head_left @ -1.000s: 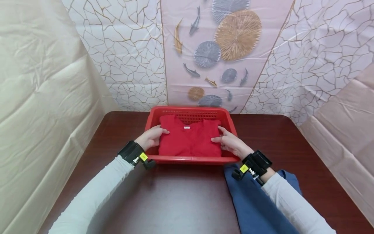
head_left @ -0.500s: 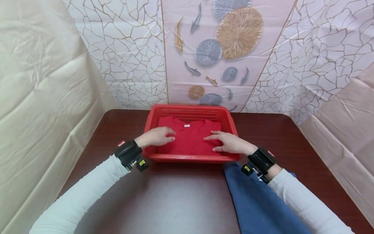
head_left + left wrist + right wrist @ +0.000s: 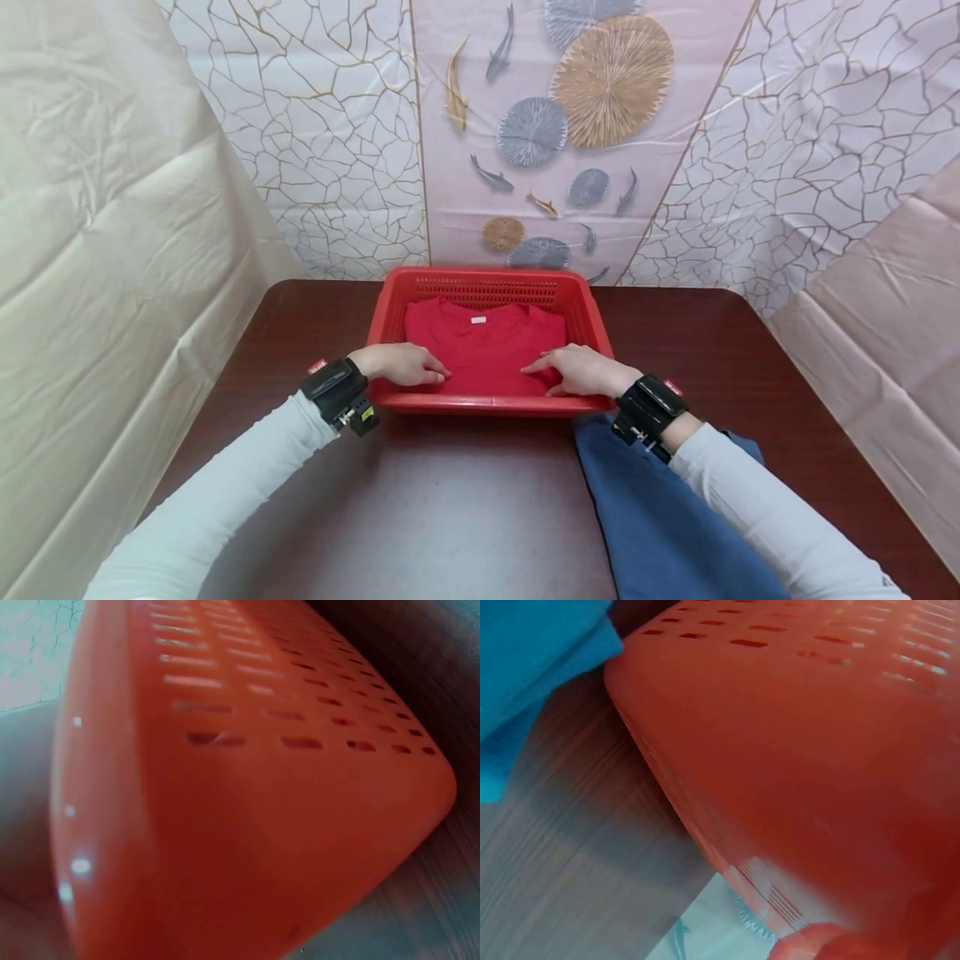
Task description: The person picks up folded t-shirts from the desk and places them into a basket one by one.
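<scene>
- Both hands have moved down a bit since half a second ago, and their fingers are lower on the red shirt [image 3: 491, 354] now.
- The shirt lies in the red basket [image 3: 487, 405], in the middle of the frame, right between the two hands.
- The left grip [image 3: 405, 365] is at the shirt's left side. Its fingers sit close to the thumb, and the tips rest on the cloth. I can't tell if they pinch any of it.
- The right grip [image 3: 581, 371] is at the shirt's right side. Its pointing finger is straight and touches the cloth, with the thumb apart from it.
- A second ago both hands held the shirt by its sides. Now the top of the shirt looks flatter, and the neck makes a wider curve around the white tag [image 3: 478, 320].
- The basket stands at the far part of the brown desk [image 3: 442, 508].
- Blue cloth [image 3: 660, 517] lies on the desk at the lower right, under the right arm, just beside the basket.
</scene>
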{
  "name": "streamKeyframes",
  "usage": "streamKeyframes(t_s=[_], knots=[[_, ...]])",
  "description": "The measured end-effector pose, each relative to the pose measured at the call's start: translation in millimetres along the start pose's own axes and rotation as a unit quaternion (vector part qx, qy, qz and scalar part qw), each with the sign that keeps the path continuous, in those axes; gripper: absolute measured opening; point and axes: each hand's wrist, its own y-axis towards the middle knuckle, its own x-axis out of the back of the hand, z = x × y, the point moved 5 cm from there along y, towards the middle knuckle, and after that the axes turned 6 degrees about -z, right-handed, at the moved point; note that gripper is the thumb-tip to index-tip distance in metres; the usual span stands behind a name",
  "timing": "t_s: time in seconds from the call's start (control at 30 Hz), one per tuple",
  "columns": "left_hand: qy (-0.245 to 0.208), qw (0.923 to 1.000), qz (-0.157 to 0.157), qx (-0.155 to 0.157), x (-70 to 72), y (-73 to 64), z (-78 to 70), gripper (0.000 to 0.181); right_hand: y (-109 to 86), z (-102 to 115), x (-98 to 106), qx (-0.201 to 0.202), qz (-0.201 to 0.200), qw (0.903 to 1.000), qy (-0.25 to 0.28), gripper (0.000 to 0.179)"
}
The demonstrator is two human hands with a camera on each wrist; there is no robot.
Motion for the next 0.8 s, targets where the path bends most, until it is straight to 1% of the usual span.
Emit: streamKeyframes(t_s=[0.03, 0.1, 0.17, 0.23, 0.3, 0.37, 0.5, 0.57, 0.63, 0.7, 0.73, 0.8], knots=[[0.005, 0.9999, -0.014, -0.004, -0.4, 1.2, -1.7, 0.037, -2.5, -0.4, -0.8, 0.001, -0.008, 1.0, -0.003, 0.058], [0.013, 0.9982, -0.057, -0.012, 0.1, 2.2, -6.9, 0.033, -9.3, -0.7, -1.3, 0.002, -0.033, 0.9995, -0.005, 0.057], [0.012, 0.9942, -0.106, -0.014, 1.3, 1.6, -14.0, 0.03, -17.5, 0.4, 0.1, -0.001, -0.064, 0.9979, -0.005, 0.053], [0.001, 0.988, -0.154, -0.015, 3.4, -1.5, -25.0, 0.029, -27.1, 2.1, 3.6, -0.005, -0.098, 0.9952, 0.001, 0.048], [-0.008, 0.9803, -0.196, -0.024, 6.1, -7.3, -40.8, 0.029, -37.1, 5.5, 10.1, -0.011, -0.13, 0.9912, 0.018, 0.04], [-0.012, 0.9702, -0.239, -0.037, 10.1, -14.6, -59.4, 0.028, -46.6, 10.9, 19.6, -0.01, -0.159, 0.9867, 0.032, 0.033], [-0.011, 0.9449, -0.319, -0.073, 18.1, -30.1, -99.6, 0.022, -64.9, 23.0, 43.1, -0.006, -0.209, 0.9765, 0.051, 0.026], [-0.013, 0.9351, -0.343, -0.089, 18.6, -35.7, -118.2, 0.02, -75.7, 27.1, 52.1, -0.012, -0.226, 0.9728, 0.051, 0.025], [-0.018, 0.929, -0.353, -0.109, 14.3, -39.2, -135.3, 0.019, -88.1, 29.6, 56.9, -0.023, -0.236, 0.9699, 0.056, 0.025], [-0.022, 0.9263, -0.353, -0.13, 5.4, -41.2, -150.7, 0.018, -102.1, 29.9, 56.2, -0.037, -0.242, 0.9678, 0.059, 0.023], [-0.022, 0.9238, -0.356, -0.14, -0.3, -42.0, -158.1, 0.017, -110.0, 29.0, 53.7, -0.043, -0.244, 0.9672, 0.056, 0.023], [-0.024, 0.9206, -0.356, -0.158, -14.0, -42.1, -171.6, 0.017, -128.0, 26.3, 46.8, -0.056, -0.249, 0.9656, 0.048, 0.023]])
